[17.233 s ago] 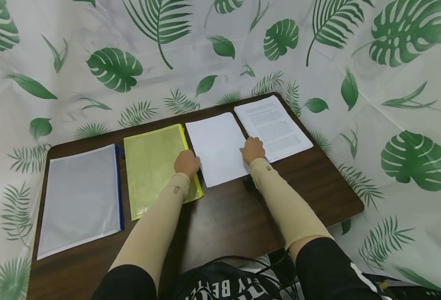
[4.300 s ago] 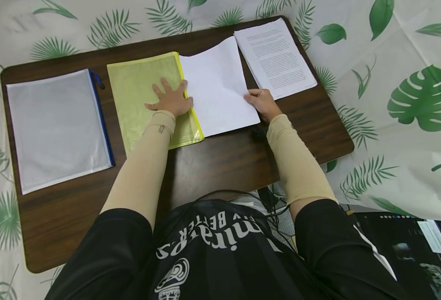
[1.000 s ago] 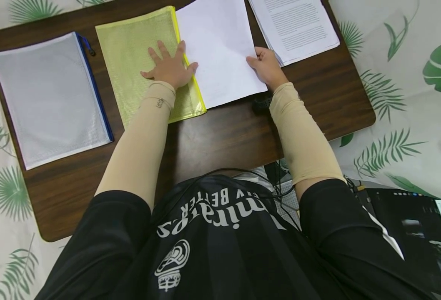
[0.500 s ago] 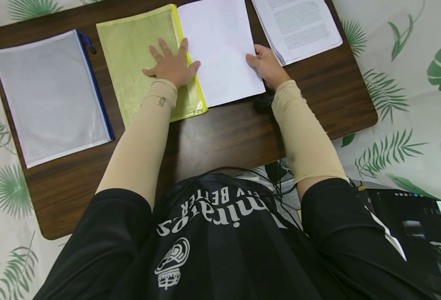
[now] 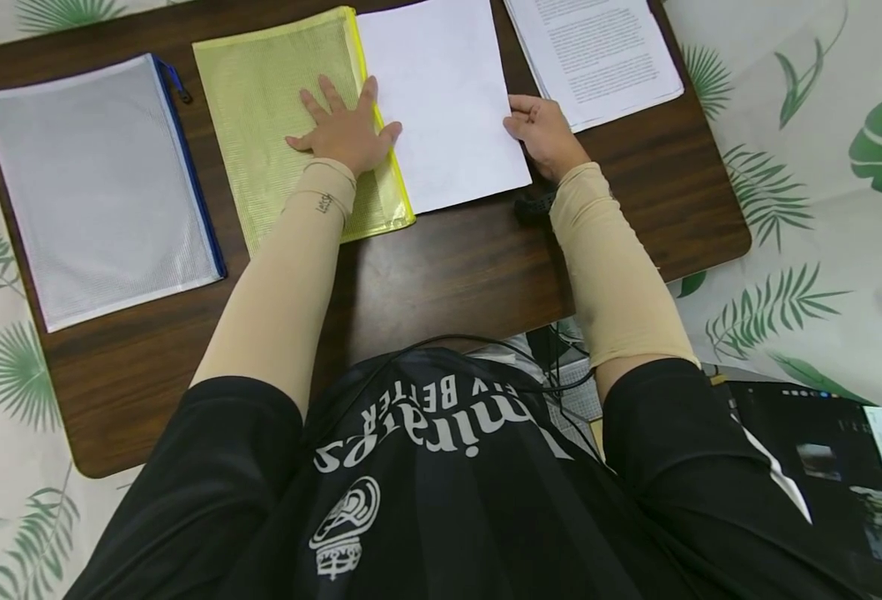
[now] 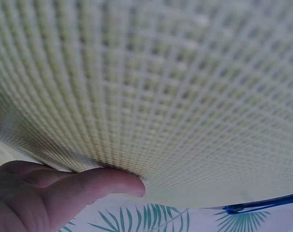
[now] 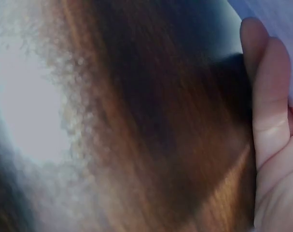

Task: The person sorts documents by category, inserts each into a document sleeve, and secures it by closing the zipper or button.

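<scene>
My left hand (image 5: 347, 132) lies with fingers spread on a yellow mesh zip pouch (image 5: 276, 92), its thumb over the bright yellow right edge. White paper (image 5: 441, 100) lies against that edge, its left side hidden at the pouch. At the paper's right edge my right hand (image 5: 548, 137) pinches it, thumb on top and fingers beside and under the margin. In the left wrist view the pouch mesh (image 6: 151, 96) fills most of the picture above the thumb (image 6: 103, 186). The right wrist view shows fingers (image 7: 272, 87) along the paper (image 7: 286, 29).
A clear mesh zip pouch (image 5: 103, 200) with a blue zip lies at the left of the brown table (image 5: 448, 275). A stack of printed sheets (image 5: 598, 58) sits at the far right. A black object (image 5: 534, 207) is by my right wrist. Dark cables (image 5: 553, 375) hang below the table edge.
Earlier, both hands were at the yellow pouch and the separate paper; the paper has since met the pouch's edge. In the last half second my right hand has slid slightly rightward along the paper's margin.
</scene>
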{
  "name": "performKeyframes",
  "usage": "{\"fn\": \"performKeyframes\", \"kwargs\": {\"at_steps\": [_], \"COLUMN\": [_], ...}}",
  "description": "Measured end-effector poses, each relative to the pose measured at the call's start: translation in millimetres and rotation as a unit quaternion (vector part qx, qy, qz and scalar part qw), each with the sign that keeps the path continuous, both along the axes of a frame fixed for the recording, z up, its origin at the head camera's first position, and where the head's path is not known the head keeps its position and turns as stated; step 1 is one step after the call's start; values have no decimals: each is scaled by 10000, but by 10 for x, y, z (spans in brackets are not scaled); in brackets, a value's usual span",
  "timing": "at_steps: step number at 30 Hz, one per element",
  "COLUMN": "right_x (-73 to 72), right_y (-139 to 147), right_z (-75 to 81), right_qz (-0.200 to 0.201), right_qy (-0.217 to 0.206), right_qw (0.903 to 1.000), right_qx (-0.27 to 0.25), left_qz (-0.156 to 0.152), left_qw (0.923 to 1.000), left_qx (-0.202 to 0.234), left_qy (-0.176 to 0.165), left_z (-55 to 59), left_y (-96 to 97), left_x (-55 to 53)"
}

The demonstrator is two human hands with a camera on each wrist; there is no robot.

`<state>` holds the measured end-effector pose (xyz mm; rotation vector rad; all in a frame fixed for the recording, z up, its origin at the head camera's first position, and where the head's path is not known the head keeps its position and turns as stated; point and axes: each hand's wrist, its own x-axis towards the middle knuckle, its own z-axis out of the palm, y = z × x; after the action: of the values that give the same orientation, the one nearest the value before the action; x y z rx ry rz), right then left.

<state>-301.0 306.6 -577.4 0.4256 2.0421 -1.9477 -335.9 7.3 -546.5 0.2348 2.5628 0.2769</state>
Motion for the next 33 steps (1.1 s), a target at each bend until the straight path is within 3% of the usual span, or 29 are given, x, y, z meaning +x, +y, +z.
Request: {"fn": "performKeyframes", "kwargs": {"at_steps": [5, 9, 14, 18, 24, 33], "right_x": [-49, -52, -69, -93, -108, -108], "right_y": [-18, -70, -21, 33, 64, 14], "right_z": [-23, 64, 50, 41, 39, -21], "right_qz": [37, 123, -175, -594, -675, -642], "right_qy": [-93, -266, -613, -965, -1379, -1058], "right_qw": [9999, 9995, 9968, 9875, 9800, 9864], "right_qx": [121, 97, -489, -1096, -1267, -1080], "left_qz": [23, 47, 70, 44, -25, -14], "left_qw": [10000, 10000, 10000, 9999, 9999, 9998], "left_qx": [27, 13, 31, 48, 42, 154], "left_qy": [50, 52, 45, 127, 149, 162], "left_z": [-6, -32, -56, -76, -113, -134], "left_y": [-2, 4, 23, 44, 70, 88], "left_x": [3, -17, 2, 37, 67, 60]}}
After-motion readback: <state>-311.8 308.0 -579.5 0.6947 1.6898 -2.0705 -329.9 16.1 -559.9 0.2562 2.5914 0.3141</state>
